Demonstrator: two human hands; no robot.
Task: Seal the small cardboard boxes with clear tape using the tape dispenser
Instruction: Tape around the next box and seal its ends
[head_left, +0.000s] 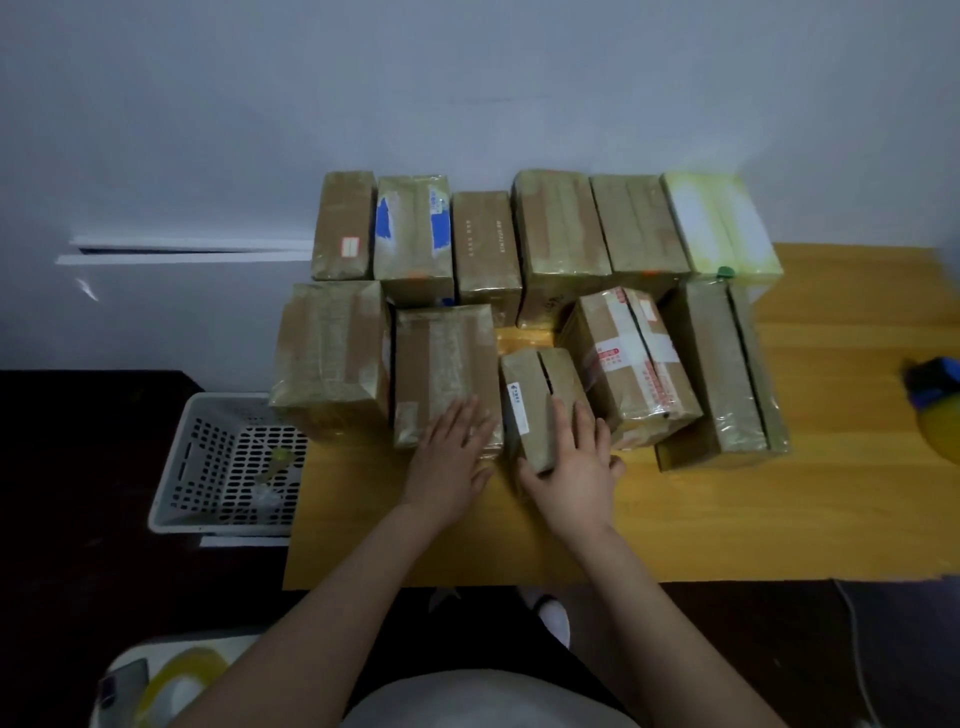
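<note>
We see brown cardboard boxes (639, 228) wrapped in glossy, crinkled clear tape (452, 364) (the pale box (722, 223) looks papery), a smooth wood-look table (779, 519), a perforated white plastic basket (228, 462) and a matt wall (467, 78).

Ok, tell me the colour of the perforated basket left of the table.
White basket, seen in the head view.

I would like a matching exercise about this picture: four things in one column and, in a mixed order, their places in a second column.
Things:
1. white basket
2. tape roll
3. pale yellow box
4. small box

Places:
a. right end of the back row
b. under the right hand
c. on the floor, left of the table
d. bottom left corner of the picture

Pairs: 1-c, 2-d, 3-a, 4-b
</note>
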